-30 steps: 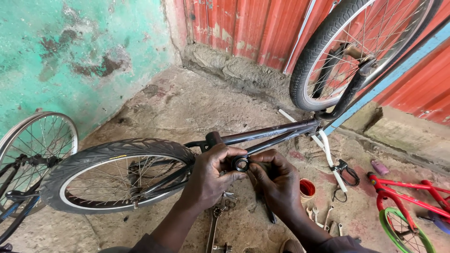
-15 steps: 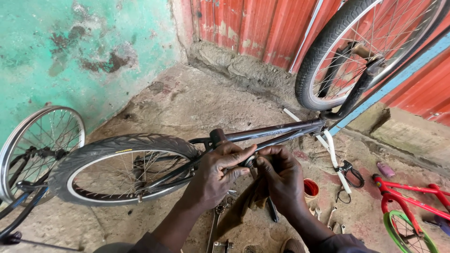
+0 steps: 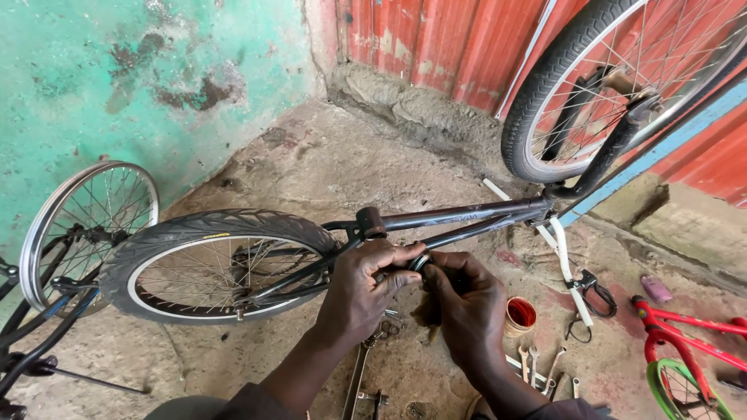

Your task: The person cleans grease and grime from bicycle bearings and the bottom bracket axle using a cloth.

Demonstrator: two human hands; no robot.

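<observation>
The bottom bracket (image 3: 420, 262) of an upturned black bicycle frame (image 3: 459, 214) is gripped from both sides, low in the middle of the view, where the frame tubes meet. The left hand (image 3: 362, 292) is curled over the frame just beside the bracket, its fingers closed around the tube and its thumb pressed against the small round metal ring there. The right hand (image 3: 467, 303) is closed in against the same ring from the other side, fingertips pinched on it; what lies inside the palm cannot be told. The rear wheel (image 3: 214, 264) is seen to the left of the hands, the front wheel (image 3: 622, 85) raised at upper right against a red corrugated wall (image 3: 451, 47). A small red tin (image 3: 520, 316) is set just beside the right hand, with spanners (image 3: 537, 365) laid on the concrete floor (image 3: 350, 163) near it. A bare-rimmed wheel (image 3: 85, 225) is leaned by the green wall (image 3: 117, 85), and a small red bicycle (image 3: 685, 350) lies at lower right.
</observation>
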